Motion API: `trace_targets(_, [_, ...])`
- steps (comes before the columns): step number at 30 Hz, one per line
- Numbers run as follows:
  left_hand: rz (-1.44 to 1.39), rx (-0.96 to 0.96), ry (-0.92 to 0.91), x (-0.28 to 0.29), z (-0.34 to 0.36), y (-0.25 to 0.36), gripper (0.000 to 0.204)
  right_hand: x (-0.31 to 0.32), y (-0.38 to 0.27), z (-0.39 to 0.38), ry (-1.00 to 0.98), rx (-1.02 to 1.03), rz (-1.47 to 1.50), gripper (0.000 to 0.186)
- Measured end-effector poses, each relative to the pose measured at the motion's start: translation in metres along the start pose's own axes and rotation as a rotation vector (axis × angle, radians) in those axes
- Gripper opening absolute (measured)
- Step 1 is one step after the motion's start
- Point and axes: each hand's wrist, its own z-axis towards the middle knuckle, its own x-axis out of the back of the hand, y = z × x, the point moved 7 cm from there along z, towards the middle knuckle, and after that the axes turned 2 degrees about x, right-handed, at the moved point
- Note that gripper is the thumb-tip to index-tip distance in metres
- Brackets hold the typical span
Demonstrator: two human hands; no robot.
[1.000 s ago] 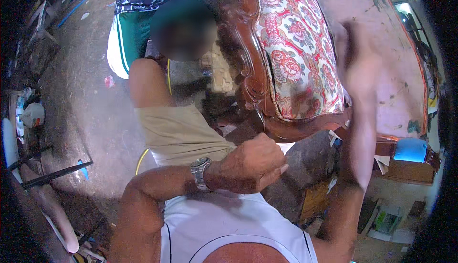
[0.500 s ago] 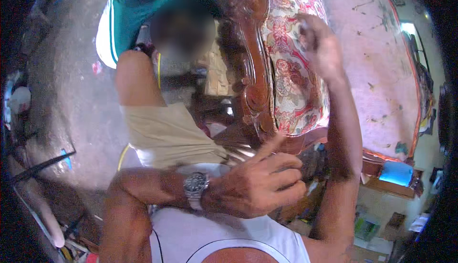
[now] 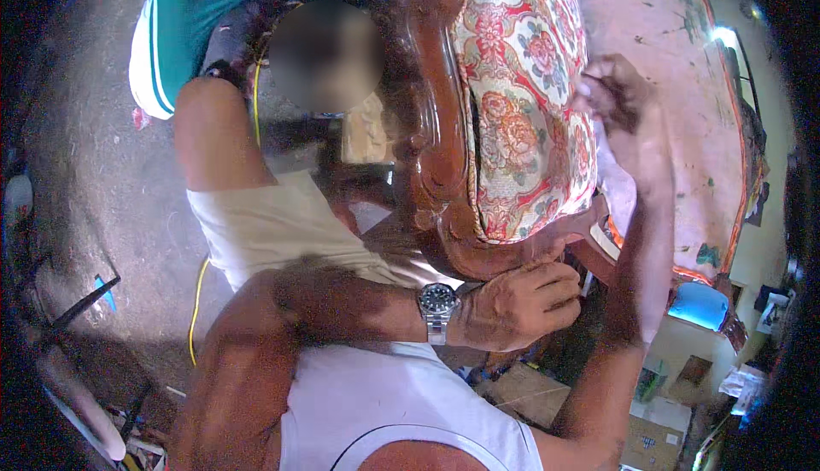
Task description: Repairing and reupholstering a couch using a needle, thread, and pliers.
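Note:
A seat piece with a carved, glossy brown wooden frame (image 3: 427, 163) and red-and-white floral upholstery (image 3: 521, 61) stands in front of me. My left hand (image 3: 521, 304), wrist watch on, is curled just below the frame's lower curve; what its fingers hold, if anything, is hidden. My right hand (image 3: 615, 95) is at the right edge of the upholstery with bent, closed fingers, slightly blurred; I cannot make out what is in them.
Another person in green shorts (image 3: 171, 18) is at top left beside my bent knee. A yellow cord (image 3: 199, 300) crosses the floor. A pink panel (image 3: 683, 172) lies at right, a blue object (image 3: 699, 304) below it. A black metal frame (image 3: 77, 304) stands at left.
My left hand has moved rightward, its pointing index finger from half a second ago now curled. My right hand swung left over the upholstery, then back right and slightly down to its edge.

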Motion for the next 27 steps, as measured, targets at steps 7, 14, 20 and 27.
trace_targets(7, [-0.192, -0.169, 0.139, 0.018, -0.01, -0.001, 0.043, -0.074, -0.021, 0.046, -0.192, 0.284, -0.352, 0.009])
trace_targets(14, [-0.373, -0.233, 0.13, 0.024, -0.015, -0.002, 0.048, -0.088, -0.005, 0.07, -0.4, 0.107, -0.365, 0.006])
trace_targets(20, [-0.365, -0.235, 0.099, 0.025, -0.017, -0.002, 0.042, -0.095, -0.007, 0.07, -0.41, 0.117, -0.408, 0.011])
trace_targets(27, [-0.342, -0.235, 0.122, 0.027, -0.015, -0.003, 0.042, -0.099, -0.012, 0.073, -0.423, 0.049, -0.7, 0.014])
